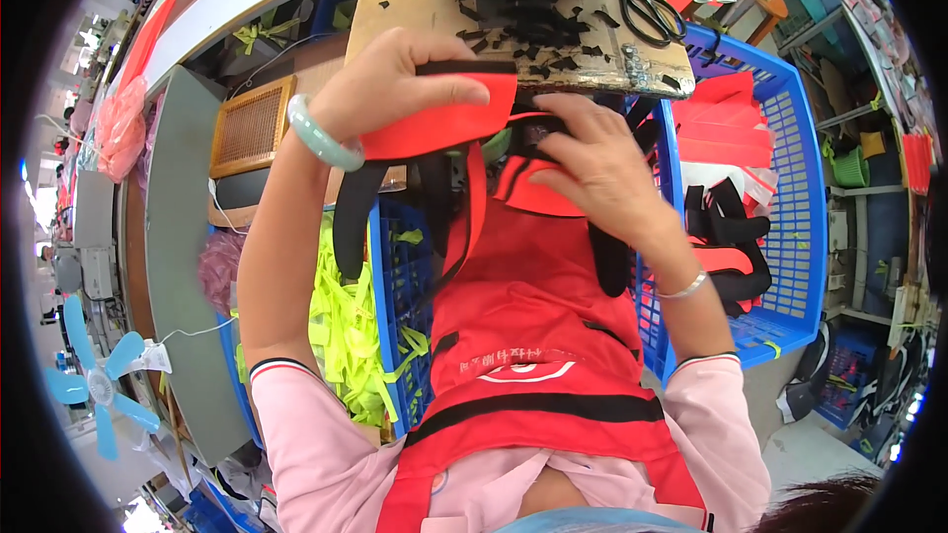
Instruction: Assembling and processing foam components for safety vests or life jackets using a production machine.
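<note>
Red vest (533, 336) on lap; left hand (395, 84) pinches its red strap (444, 123), right hand (592, 163) presses collar, near bench (415, 0).

We've got both forearms raised fwd, elbows bent, pink sleeves pushed back. Left hand (395, 79) is palm down, thumb out along the top, fingers curled under in a pinch. Right hand (592, 163) is just beside it, slightly lower, fingers bent, pressing down.
</note>
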Demonstrator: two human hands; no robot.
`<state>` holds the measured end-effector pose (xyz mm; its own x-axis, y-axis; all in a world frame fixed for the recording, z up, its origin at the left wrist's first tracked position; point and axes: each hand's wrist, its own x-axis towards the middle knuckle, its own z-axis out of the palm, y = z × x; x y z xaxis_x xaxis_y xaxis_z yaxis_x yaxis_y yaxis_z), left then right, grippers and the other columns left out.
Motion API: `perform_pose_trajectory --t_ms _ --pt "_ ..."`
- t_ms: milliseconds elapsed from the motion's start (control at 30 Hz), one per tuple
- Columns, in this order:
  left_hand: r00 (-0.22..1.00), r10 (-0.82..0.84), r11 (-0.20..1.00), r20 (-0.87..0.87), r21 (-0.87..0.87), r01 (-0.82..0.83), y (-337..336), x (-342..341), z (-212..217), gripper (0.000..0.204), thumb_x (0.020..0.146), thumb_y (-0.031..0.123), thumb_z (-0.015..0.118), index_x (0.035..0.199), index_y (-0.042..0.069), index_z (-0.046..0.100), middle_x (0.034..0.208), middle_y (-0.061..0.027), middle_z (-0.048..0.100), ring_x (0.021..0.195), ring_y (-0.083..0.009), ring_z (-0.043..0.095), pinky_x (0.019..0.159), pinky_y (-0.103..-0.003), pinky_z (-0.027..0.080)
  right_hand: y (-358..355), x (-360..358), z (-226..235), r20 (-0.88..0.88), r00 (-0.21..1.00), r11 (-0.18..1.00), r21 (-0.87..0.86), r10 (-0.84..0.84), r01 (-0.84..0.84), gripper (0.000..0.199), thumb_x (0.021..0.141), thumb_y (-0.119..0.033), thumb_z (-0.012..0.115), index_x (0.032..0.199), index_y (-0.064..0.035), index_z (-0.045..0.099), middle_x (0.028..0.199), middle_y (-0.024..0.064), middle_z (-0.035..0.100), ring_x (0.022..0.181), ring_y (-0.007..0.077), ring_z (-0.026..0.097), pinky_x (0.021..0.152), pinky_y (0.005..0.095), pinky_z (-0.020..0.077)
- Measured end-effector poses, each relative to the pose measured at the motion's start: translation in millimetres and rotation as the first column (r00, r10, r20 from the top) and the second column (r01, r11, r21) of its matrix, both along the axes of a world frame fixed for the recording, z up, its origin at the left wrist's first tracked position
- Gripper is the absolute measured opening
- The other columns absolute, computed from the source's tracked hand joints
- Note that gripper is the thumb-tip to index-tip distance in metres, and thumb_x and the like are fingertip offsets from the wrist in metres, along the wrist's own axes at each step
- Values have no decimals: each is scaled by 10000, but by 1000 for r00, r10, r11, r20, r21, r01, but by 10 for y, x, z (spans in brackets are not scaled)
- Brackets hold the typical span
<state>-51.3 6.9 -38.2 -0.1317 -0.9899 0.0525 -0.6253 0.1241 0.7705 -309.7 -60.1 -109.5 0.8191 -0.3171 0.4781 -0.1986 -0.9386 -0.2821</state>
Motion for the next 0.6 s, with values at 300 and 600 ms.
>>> perform_pose_trajectory --t_ms 300,600 --pt "944 -310 944 115 -82 320 637 136 397 452 726 374 829 979 23 702 919 -118 614 880 -266 588 781 -369 463 85 -160 255 -3 967 937 248 256 -248 239 848 -219 673 912 -25 548 995 158 589 869 364 589 737 444 492" --pt "578 47 895 -815 291 338 500 -425 -495 911 799 526 756 1439 22 348 1264 -93 538 1172 -165 521 1007 -331 407 -391 -304 717 -402 838 909 343 369 -236 272 863 -266 674 966 -37 568 878 137 595 809 363 593 697 442 465"
